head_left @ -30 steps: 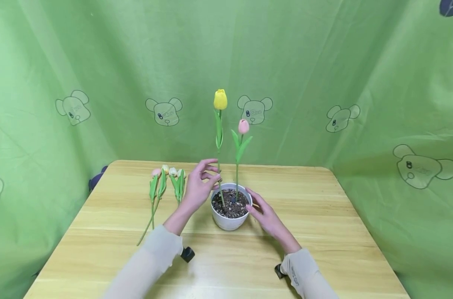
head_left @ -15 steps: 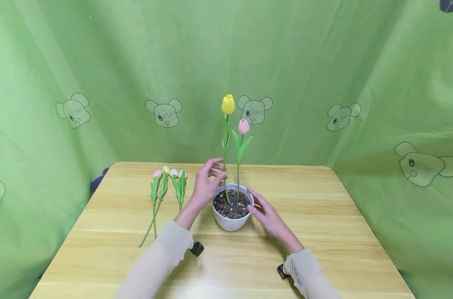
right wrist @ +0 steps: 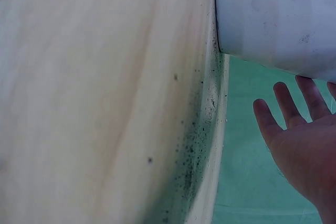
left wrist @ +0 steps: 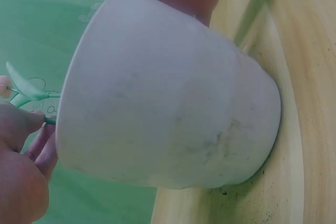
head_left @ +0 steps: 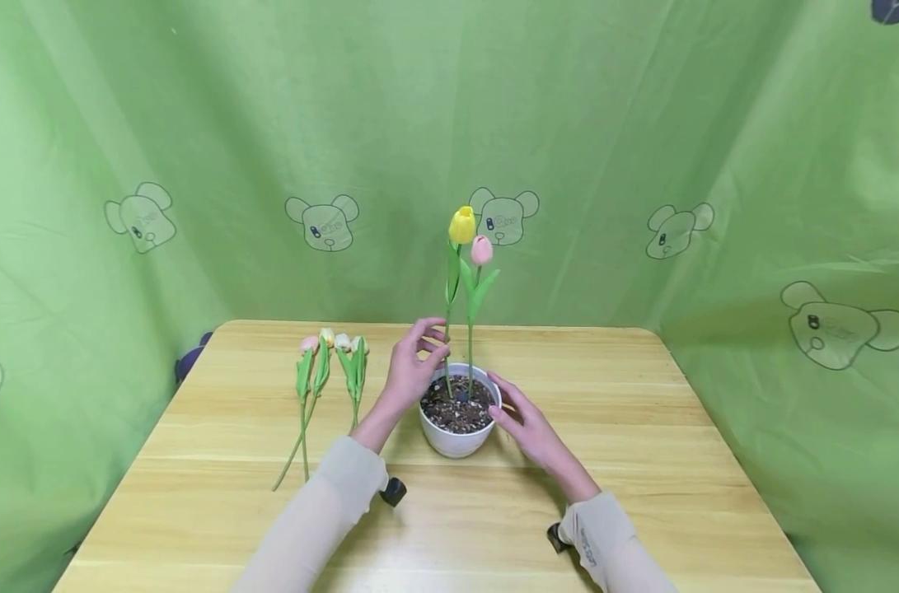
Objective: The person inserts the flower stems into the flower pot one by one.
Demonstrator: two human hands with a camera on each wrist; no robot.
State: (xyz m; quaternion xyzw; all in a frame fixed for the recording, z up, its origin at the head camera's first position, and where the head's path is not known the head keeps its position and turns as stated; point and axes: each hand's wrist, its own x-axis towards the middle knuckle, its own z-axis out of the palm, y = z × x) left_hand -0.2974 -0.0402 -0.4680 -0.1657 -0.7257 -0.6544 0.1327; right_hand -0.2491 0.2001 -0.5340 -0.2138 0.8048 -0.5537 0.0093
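Note:
In the head view, a white pot (head_left: 456, 445) filled with dark soil (head_left: 456, 412) stands on the table. My left hand (head_left: 412, 366) pinches the green stem of a yellow tulip (head_left: 462, 226) between thumb and fingers. The lower end of that stem meets the soil at the pot's left half. A pink tulip (head_left: 482, 249) rises from the soil just right of it, with nobody holding it. My right hand (head_left: 526, 424) touches the pot's right side, its fingers spread and fairly straight, as the right wrist view also shows. The left wrist view has the pot wall hiding the soil.
Several more tulips (head_left: 316, 375), pink and pale ones, lie on the wooden table (head_left: 627, 461) left of the pot. A green curtain (head_left: 582, 123) hangs behind and at both sides. Dark soil crumbs (right wrist: 191, 156) dot the tabletop beside the pot.
The yellow tulip has moved right and down, its flower now close to the pink one. My left hand has shifted right with it. My right hand keeps its place at the pot.

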